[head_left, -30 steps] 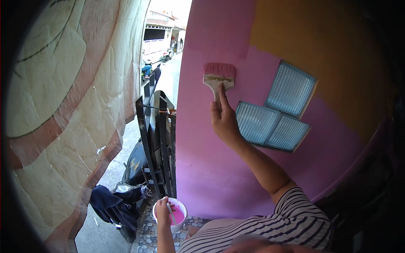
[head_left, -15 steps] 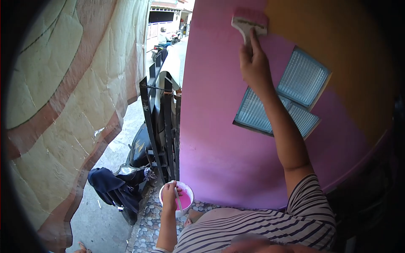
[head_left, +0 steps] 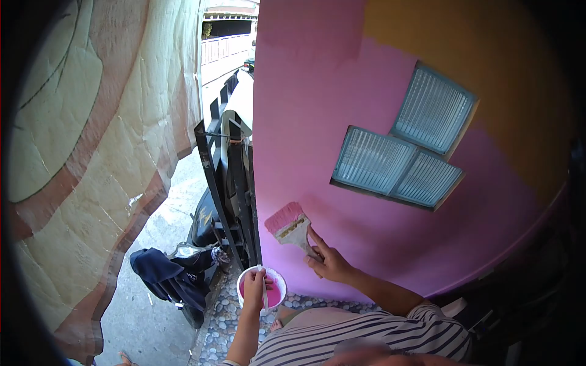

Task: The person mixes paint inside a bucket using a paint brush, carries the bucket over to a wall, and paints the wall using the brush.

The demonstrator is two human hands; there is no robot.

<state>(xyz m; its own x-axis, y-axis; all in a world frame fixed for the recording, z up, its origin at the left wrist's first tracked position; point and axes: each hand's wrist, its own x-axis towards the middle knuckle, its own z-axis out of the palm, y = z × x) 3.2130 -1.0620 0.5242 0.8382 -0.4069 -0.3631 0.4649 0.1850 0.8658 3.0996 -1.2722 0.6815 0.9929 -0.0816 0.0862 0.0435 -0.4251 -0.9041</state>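
Note:
My right hand [head_left: 331, 263] is closed around the handle of a wide paintbrush [head_left: 294, 230], its bristles coated in pink and pointing up to the left. The brush is in front of the lower part of the pink wall [head_left: 305, 140]; whether it touches the wall I cannot tell. Below and left of it, my left hand [head_left: 254, 288] grips the pale handle of a white bucket [head_left: 281, 284]. Pink paint [head_left: 273, 295] shows inside the bucket, partly hidden by my fingers.
Glass-block windows [head_left: 434, 108] with blue frames are set in the wall, and an orange-brown area [head_left: 506, 73] lies above. Left of the wall stand a black metal gate [head_left: 210, 158] and a motorbike draped with a dark jacket [head_left: 165, 274]. A large tarp [head_left: 116, 152] hangs farther left.
My right hand has brought the paintbrush down from high on the wall, near the orange-brown edge, to just above the bucket. My left hand still holds the bucket, shifted slightly in view.

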